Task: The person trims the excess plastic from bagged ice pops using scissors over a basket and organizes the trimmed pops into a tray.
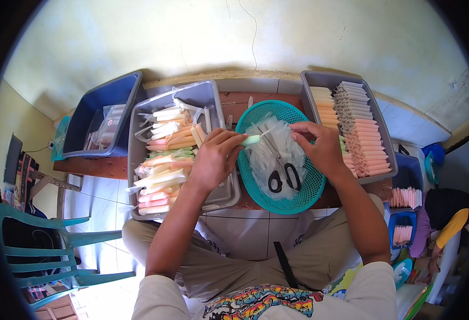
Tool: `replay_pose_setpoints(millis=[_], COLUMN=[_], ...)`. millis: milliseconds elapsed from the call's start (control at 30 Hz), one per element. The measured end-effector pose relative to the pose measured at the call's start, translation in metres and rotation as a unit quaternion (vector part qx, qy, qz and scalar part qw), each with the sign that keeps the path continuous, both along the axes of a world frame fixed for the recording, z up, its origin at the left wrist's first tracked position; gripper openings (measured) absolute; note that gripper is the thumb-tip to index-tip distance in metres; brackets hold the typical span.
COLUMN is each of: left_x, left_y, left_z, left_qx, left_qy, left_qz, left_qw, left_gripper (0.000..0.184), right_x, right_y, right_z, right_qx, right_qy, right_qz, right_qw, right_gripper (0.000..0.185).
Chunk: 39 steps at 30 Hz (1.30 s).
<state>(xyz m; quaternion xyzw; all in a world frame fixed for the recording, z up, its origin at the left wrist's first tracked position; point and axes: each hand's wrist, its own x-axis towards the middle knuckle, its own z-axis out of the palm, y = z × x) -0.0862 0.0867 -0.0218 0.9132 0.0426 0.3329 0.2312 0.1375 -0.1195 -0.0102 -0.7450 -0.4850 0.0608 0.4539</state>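
My left hand (pixel 219 157) pinches a pale green ice pop (pixel 251 140), a filled plastic tube, over the left rim of a turquoise mesh basket (pixel 313 193). A thin clear tail runs from the tube's end toward the right. My right hand (pixel 320 146) is closed at the fingertips above the basket's right side; what it pinches is too small to make out. Beneath the hands, clear plastic scraps (pixel 261 162) fill the basket. Black-handled scissors (pixel 284 178) lie on the scraps, their blades pointing up toward the far rim.
Left, a grey tub (pixel 213 93) holds jumbled ice pops (pixel 165 176); beyond it stands a dark blue tub (pixel 93 98). Right, another grey tub (pixel 386 144) holds neat rows of ice pops (pixel 370 141). A green chair (pixel 42 240) stands lower left. Another person's sleeve (pixel 454 226) shows lower right.
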Motion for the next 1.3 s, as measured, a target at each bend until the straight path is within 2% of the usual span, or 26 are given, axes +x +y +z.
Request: replay_pose_setpoints(millis=[67, 133, 167, 233, 267, 333, 367, 433, 467, 533, 633, 767, 867, 1033, 1300], left_x=[0.001, 0.001, 0.001, 0.001, 0.001, 0.001, 0.001, 0.001, 0.001, 0.001, 0.001, 0.001, 0.001, 0.0, 0.001], left_y=[0.001, 0.002, 0.002, 0.001, 0.001, 0.001, 0.001, 0.0, 0.0, 0.0, 0.0, -0.001, 0.001, 0.002, 0.003], left_z=[-0.002, -0.004, -0.004, -0.005, -0.005, -0.006, -0.005, -0.006, -0.006, -0.006, -0.007, -0.007, -0.007, -0.006, -0.006], left_qx=[0.001, 0.003, 0.004, 0.006, 0.006, 0.006, 0.007, 0.007, 0.003, -0.002, 0.0, 0.001, 0.001, 0.001, -0.017], left_qy=[-0.003, -0.006, -0.006, -0.006, -0.005, -0.005, -0.003, -0.001, 0.0, 0.0, 0.001, 0.0, -0.003, -0.011, -0.032], left_qz=[0.004, 0.008, 0.011, 0.012, 0.013, 0.015, 0.017, 0.018, 0.017, 0.017, 0.018, 0.019, 0.023, 0.042, 0.083], left_qw=[1.0, 1.0, 1.0, 1.0, 1.0, 1.0, 1.0, 1.0, 1.0, 1.0, 1.0, 1.0, 1.0, 0.999, 0.996], left_gripper=[0.036, 0.036, 0.036, 0.036, 0.036, 0.036, 0.036, 0.036, 0.036, 0.036, 0.036, 0.036, 0.035, 0.035, 0.033], right_x=[-0.007, -0.018, -0.021, -0.025, -0.028, -0.035, -0.038, -0.043, -0.046, -0.051, -0.059, -0.06, -0.055, -0.048, -0.049], right_y=[-0.002, -0.005, -0.007, -0.01, -0.012, -0.013, -0.013, -0.012, -0.012, -0.011, -0.006, -0.001, -0.003, -0.012, -0.03], right_z=[0.002, 0.005, -0.001, -0.023, -0.03, -0.04, -0.042, -0.046, -0.053, -0.066, -0.071, -0.065, -0.067, -0.058, -0.005], right_qx=[-0.012, -0.12, -0.12, -0.17, -0.17, -0.243, -0.243, -0.306, -0.306, -0.29, -0.318, -0.327, -0.316, -0.245, -0.193], right_qy=[0.022, 0.087, 0.087, 0.006, 0.005, -0.081, -0.081, -0.088, -0.088, -0.105, -0.102, -0.1, -0.084, -0.068, -0.004], right_qz=[-0.002, -0.007, -0.007, 0.02, 0.019, 0.041, 0.041, 0.054, 0.054, 0.049, 0.033, 0.034, 0.034, 0.06, 0.092], right_qw=[1.0, 0.989, 0.989, 0.985, 0.985, 0.966, 0.966, 0.947, 0.947, 0.95, 0.942, 0.939, 0.944, 0.965, 0.977], right_gripper=[0.032, 0.043, 0.043, 0.052, 0.052, 0.062, 0.062, 0.075, 0.075, 0.089, 0.095, 0.092, 0.098, 0.096, 0.093])
